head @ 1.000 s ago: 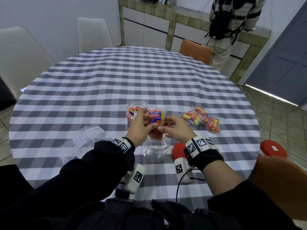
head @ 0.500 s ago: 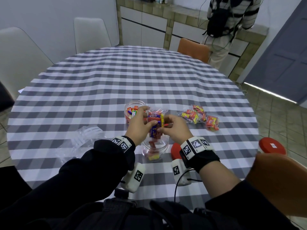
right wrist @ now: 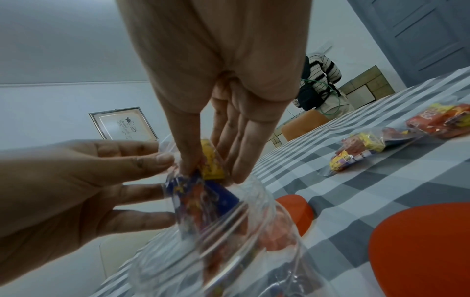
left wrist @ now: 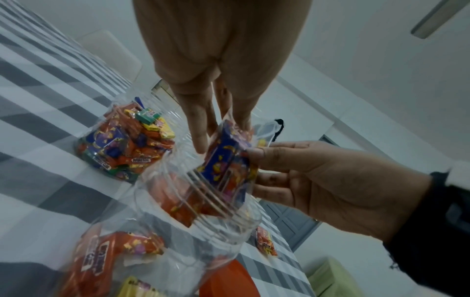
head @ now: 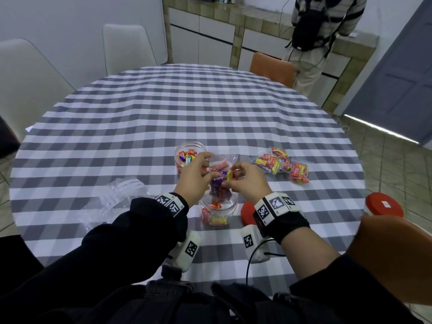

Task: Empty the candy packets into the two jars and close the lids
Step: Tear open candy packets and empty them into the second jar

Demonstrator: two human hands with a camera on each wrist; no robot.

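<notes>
Over the near jar (head: 218, 210), both the left hand (head: 195, 181) and the right hand (head: 249, 182) pinch the upper part of an upended candy packet (head: 219, 183), its long axis roughly vertical and its mouth apparently pointing down into the jar's opening, though blur hides the exact edge. Candies already lie on the jar's bottom. The likely mishap is candies spilling past the rim onto the checked tablecloth (head: 210, 108) if the limp film swings sideways, or the light jar tipping. Beyond the near jar stands the fuller far jar (head: 188, 155).
</notes>
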